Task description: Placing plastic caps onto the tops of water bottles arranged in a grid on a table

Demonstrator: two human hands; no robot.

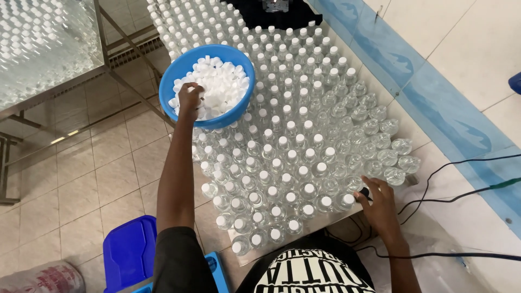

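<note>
My left hand (189, 97) dips into blue bowl (207, 86), fingers curled over white caps (220, 84), probably gripping some. Bowl rests atop bottles (282, 157), close for reach. My right hand (374, 198) spread loosely at near row, steadying capped bottle on surface (244, 259).

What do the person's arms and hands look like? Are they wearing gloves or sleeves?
No gloves: both the left hand and the right hand are bare, with no rings, watch or bracelet that I can see. The arms are bare too, all the way up. Only a short dark sleeve covers the top of the left arm. It belongs to a black shirt with white lettering on the front.
</note>
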